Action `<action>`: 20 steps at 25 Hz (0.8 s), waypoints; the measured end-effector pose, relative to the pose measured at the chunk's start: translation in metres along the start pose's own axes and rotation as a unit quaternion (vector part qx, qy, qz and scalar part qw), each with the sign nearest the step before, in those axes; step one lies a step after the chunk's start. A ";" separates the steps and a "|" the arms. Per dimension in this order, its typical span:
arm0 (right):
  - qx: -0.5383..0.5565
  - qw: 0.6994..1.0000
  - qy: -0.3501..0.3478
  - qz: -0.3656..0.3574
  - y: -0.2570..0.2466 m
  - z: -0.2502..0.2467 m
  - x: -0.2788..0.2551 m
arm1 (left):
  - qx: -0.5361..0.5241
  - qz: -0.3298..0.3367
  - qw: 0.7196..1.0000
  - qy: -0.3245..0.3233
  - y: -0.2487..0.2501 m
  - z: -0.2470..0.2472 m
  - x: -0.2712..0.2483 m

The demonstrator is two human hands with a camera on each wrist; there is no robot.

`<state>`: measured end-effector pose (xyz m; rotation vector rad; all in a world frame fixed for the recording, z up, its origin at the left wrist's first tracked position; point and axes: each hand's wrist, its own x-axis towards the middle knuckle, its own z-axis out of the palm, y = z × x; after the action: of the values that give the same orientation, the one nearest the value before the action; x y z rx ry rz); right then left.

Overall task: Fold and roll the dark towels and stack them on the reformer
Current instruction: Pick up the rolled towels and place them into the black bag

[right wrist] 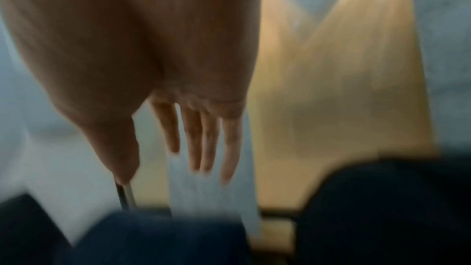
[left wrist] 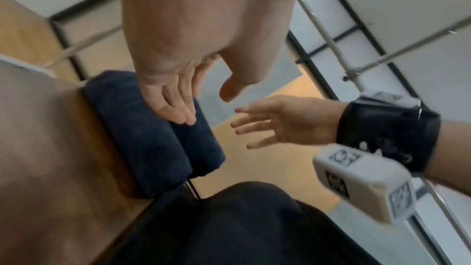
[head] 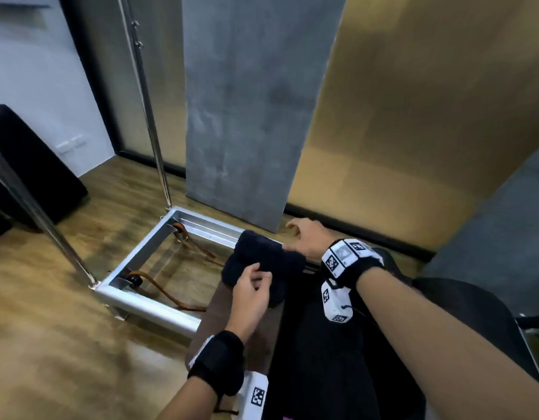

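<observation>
Wood-floored studio: we judge two rolled dark towels (head: 262, 262) stacked on the reformer (head: 241, 322), both hands empty, left hand (head: 251, 294) loosely curled, right hand (head: 307, 237) spread, remaining towels unseen.

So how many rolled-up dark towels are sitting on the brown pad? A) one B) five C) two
C: the left wrist view shows two dark rolled towels lying side by side, touching, at the end of the brown pad, with the left hand open, its fingertips at the rolls.
</observation>
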<state>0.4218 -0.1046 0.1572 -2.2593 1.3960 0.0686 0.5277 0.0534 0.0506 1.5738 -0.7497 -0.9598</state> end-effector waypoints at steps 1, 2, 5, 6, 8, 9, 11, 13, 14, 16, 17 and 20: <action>-0.015 1.000 -0.010 0.007 0.002 0.017 0.007 | -0.030 -0.041 0.999 0.011 -0.009 -0.006 0.003; -0.028 0.999 -0.023 0.014 0.002 0.034 0.015 | -0.053 -0.071 0.996 0.019 -0.018 -0.012 0.007; -0.084 0.996 -0.031 0.018 0.004 0.065 0.031 | -0.114 -0.112 0.987 0.016 -0.038 -0.021 0.017; -0.100 0.995 -0.027 0.013 0.003 0.069 0.034 | -0.135 -0.122 0.983 0.014 -0.041 -0.022 0.022; -0.125 0.992 -0.015 0.001 0.000 0.071 0.036 | -0.166 -0.139 0.976 0.008 -0.040 -0.022 0.029; -0.129 0.992 -0.010 -0.004 -0.002 0.068 0.034 | -0.180 -0.144 0.973 0.004 -0.037 -0.021 0.032; -0.115 0.993 0.001 -0.005 -0.009 0.060 0.030 | -0.205 -0.153 0.967 -0.010 -0.029 -0.019 0.036; -0.078 0.997 0.018 -0.004 -0.018 0.050 0.021 | -0.240 -0.170 0.956 -0.020 -0.016 -0.016 0.039; -0.055 0.998 0.025 -0.006 -0.023 0.045 0.015 | -0.276 -0.180 0.944 -0.023 -0.007 -0.016 0.040; -0.020 0.999 0.034 -0.017 -0.034 0.035 -0.003 | -0.357 -0.185 0.915 -0.026 0.013 -0.019 0.041; -0.008 0.999 0.036 -0.029 -0.040 0.032 -0.012 | -0.388 -0.181 0.903 -0.025 0.021 -0.021 0.042; 0.042 0.995 0.073 -0.048 -0.047 0.020 -0.046 | -0.431 -0.169 0.884 -0.064 0.047 -0.023 0.038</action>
<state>0.4444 -0.0406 0.1700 -2.2959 1.3340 -0.1877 0.5672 0.0221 0.0911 0.8509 -0.0617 -1.4113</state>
